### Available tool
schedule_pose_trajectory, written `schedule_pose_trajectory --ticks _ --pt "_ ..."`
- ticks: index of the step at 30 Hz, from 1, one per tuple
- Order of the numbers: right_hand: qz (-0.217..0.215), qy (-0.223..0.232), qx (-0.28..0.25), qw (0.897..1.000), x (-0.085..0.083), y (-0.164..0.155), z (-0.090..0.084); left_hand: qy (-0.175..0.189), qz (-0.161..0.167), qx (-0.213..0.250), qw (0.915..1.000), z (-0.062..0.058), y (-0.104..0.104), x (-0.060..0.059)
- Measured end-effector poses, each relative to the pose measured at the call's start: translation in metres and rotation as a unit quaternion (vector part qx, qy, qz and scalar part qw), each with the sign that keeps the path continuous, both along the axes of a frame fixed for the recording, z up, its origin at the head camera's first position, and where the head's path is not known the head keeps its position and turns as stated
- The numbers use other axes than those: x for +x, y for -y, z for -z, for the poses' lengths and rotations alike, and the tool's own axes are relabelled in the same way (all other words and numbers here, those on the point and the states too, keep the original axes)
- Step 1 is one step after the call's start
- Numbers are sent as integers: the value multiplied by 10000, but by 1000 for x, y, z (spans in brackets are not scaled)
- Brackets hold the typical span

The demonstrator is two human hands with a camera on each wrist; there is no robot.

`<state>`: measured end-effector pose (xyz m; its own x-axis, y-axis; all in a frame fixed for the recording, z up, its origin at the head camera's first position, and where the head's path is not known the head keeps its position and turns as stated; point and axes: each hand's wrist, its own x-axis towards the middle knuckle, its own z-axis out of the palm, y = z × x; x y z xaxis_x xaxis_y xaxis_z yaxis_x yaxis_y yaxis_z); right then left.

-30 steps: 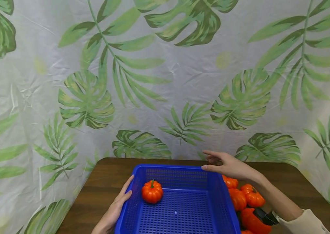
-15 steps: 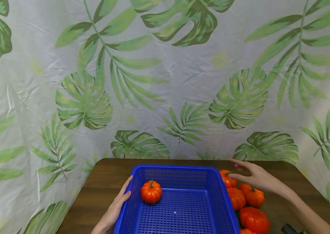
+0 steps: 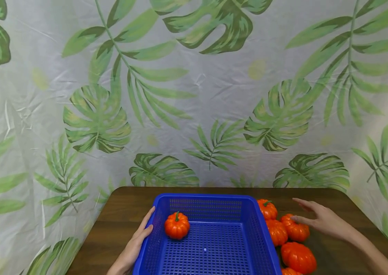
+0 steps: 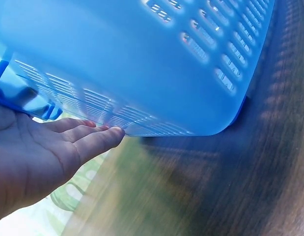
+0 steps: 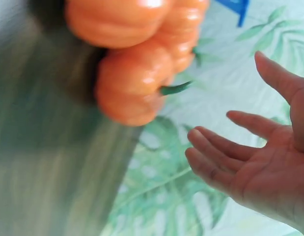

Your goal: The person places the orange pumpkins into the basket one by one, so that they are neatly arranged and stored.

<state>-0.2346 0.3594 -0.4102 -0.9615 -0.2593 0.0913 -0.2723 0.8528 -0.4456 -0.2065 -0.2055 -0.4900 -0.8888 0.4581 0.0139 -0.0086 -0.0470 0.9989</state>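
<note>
A blue plastic basket [image 3: 205, 196] stands on the table with one small orange pumpkin [image 3: 177, 225] inside, near its left wall. My left hand [image 3: 134, 244] rests against the outside of that left wall; in the left wrist view its fingers [image 4: 95, 145] lie nearly straight along the basket. To the basket's right sits a group of orange pumpkins, including a back one [image 3: 267, 209], a right one [image 3: 296, 228] and a front one [image 3: 298, 258]. Over the right pumpkin my right hand [image 3: 322, 218] hovers with fingers spread and nothing held. The right wrist view shows its palm facing the pumpkins [image 5: 134, 83].
The brown wooden table [image 3: 125, 202] has its back edge close to a leaf-patterned curtain [image 3: 214, 95]. Another pumpkin [image 3: 289, 271] is partly cut off at the bottom of the head view. Basket and pumpkins stand close together.
My right hand has moved from above the basket's back right corner, rightward and down, to over the pumpkins. The left hand stays at the basket's left side.
</note>
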Motion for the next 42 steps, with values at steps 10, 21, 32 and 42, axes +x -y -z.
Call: schedule_pose_trajectory --ticks 10,21,32,42 --pt "-296 524 -408 9974 -2 -28 39 4 22 0 10000 0 1 -1" --pt "-536 242 -591 9965 -4 -31 63 -11 68 72 10000 1 0 -1" --pt "-80 -129 -447 9989 -3 -33 69 56 -86 -19 9999 -1 1 0" --pt "254 230 -453 9984 1 -43 69 93 -255 -108 9996 -1 4 0"
